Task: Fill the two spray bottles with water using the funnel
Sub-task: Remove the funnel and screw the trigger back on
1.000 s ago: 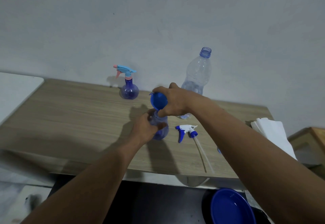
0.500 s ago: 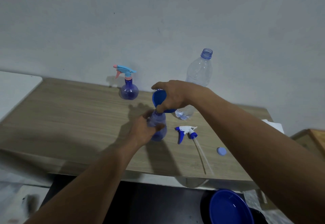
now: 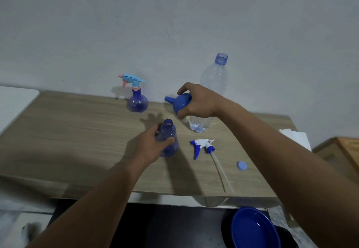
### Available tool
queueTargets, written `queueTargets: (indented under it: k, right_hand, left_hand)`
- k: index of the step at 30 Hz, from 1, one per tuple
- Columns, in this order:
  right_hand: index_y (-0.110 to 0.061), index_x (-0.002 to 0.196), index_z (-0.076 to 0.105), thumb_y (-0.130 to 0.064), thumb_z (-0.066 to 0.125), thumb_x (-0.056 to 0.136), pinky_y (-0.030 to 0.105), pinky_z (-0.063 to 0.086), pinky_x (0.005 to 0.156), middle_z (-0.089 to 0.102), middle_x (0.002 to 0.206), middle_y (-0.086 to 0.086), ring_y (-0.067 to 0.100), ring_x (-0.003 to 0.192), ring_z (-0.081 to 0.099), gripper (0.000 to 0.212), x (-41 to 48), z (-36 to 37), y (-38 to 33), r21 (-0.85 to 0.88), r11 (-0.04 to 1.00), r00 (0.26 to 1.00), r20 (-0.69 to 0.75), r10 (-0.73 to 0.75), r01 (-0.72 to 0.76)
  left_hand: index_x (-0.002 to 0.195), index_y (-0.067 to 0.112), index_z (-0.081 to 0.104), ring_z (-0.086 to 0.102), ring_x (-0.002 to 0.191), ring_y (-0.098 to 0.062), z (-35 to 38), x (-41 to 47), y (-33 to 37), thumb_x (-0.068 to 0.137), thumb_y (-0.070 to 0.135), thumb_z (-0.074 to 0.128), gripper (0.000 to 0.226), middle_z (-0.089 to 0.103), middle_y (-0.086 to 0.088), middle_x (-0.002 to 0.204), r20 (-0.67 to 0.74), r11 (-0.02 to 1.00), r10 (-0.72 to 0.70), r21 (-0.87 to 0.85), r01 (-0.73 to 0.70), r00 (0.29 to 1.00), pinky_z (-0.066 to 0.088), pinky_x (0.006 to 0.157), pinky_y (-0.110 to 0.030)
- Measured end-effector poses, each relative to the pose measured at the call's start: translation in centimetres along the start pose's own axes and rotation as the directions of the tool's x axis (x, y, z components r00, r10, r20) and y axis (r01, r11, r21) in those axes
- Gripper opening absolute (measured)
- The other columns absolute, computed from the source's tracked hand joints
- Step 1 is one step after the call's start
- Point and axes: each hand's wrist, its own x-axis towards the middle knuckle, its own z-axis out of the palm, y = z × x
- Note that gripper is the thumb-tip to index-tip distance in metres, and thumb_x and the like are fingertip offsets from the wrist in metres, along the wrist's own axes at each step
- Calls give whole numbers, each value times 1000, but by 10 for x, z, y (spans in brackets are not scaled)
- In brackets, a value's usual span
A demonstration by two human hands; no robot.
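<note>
Left hand (image 3: pixel 149 146): fingers curled round the open spray bottle (image 3: pixel 168 140), upright on the bench (image 3: pixel 77 131). Fill level is unclear through the tint.
Trigger head (image 3: pixel 203 146): lies just right of those fingers.
Right hand (image 3: pixel 198 102): fingers wrapped round the funnel (image 3: pixel 179 102), above and beyond the open neck, spout sideways.
Handling: pin the bottle upright and turn the spout down before seating it.
Far spray bottle (image 3: pixel 137 102): beyond the left fingers, trigger on, untouched.

Two spray bottles (capped bottle (image 3: pixel 138 103), open bottle (image 3: pixel 168 130)), one funnel (image 3: pixel 181 102), one clear water bottle (image 3: pixel 214 76), one trigger head (image 3: pixel 202 145), one loose cap (image 3: pixel 242 165), one blue bowl (image 3: pixel 250 226).
</note>
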Motion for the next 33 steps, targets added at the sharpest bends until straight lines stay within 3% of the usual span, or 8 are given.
queueTargets:
  k: [5, 9, 11, 15, 17, 21, 27, 33]
  right_hand:
    - [-25, 117, 53, -32, 91, 65, 24, 50, 70, 57, 99, -7, 14, 86, 60, 64, 10, 31, 17, 193, 981, 994, -101, 29, -9]
    - [-23, 124, 49, -29, 89, 67, 24, 49, 68, 55, 107, -1, 13, 85, 59, 69, 26, 60, 30, 245, 970, 986, -162, 46, -5]
    - [-21, 135, 50, -28, 88, 68, 23, 46, 72, 54, 118, 1, 17, 94, 59, 77, 35, 73, 37, 262, 965, 978, -201, 51, 4]
    - [-20, 133, 56, -34, 90, 64, 16, 43, 70, 55, 119, 1, 16, 98, 60, 79, 53, 100, 52, 261, 965, 972, -219, 84, -25]
    - [-22, 130, 57, -40, 91, 58, 21, 48, 77, 56, 121, 3, 17, 101, 61, 81, 62, 115, 63, 244, 969, 967, -230, 107, -49]
    - [-19, 134, 53, -31, 86, 67, 33, 49, 90, 58, 127, 6, 24, 109, 59, 75, 71, 139, 82, 174, 978, 974, -174, 145, -114]
    - [-20, 134, 44, -24, 82, 70, 41, 52, 91, 63, 123, 7, 29, 110, 62, 75, 72, 168, 101, 106, 977, 975, -109, 196, -184]
    - [-15, 144, 38, -27, 78, 78, 40, 48, 96, 55, 138, 9, 30, 121, 55, 78, 62, 164, 105, 77, 988, 984, -102, 144, -136]
  left_hand:
    - [115, 37, 61, 58, 85, 8, -10, -8, 3, 80, 29, 80, 41, 65, 17, 94, -2, 998, 44, 45, -44, 999, 39, 64, -6]
    - [121, 34, 61, 62, 90, 4, -13, -9, -2, 79, 32, 80, 46, 69, 14, 101, -9, 998, 51, 38, -50, 999, 44, 69, -10]
    - [120, 34, 62, 65, 92, -1, -13, -9, -5, 78, 32, 81, 46, 70, 12, 103, -11, 998, 52, 28, -51, 999, 50, 75, -18]
    - [117, 40, 60, 65, 95, 0, -16, -8, -12, 77, 29, 83, 48, 71, 13, 104, -14, 998, 62, -6, -62, 998, 51, 80, -21]
    - [118, 40, 61, 66, 97, 0, -17, -7, -16, 76, 28, 84, 50, 72, 13, 105, -19, 997, 74, -19, -74, 997, 54, 84, -25]
    - [116, 42, 63, 67, 96, -2, -16, -3, -23, 74, 25, 86, 51, 73, 12, 104, -42, 997, 67, -39, -69, 997, 53, 85, -23]
    - [115, 33, 64, 66, 88, 7, -15, -4, -21, 75, 9, 85, 51, 73, 11, 99, -57, 994, 76, -76, -80, 995, 49, 74, -8]
    - [114, 38, 64, 68, 96, -6, -15, -4, -21, 75, 11, 84, 51, 73, 8, 104, -44, 992, 76, -102, -80, 996, 52, 77, -11]
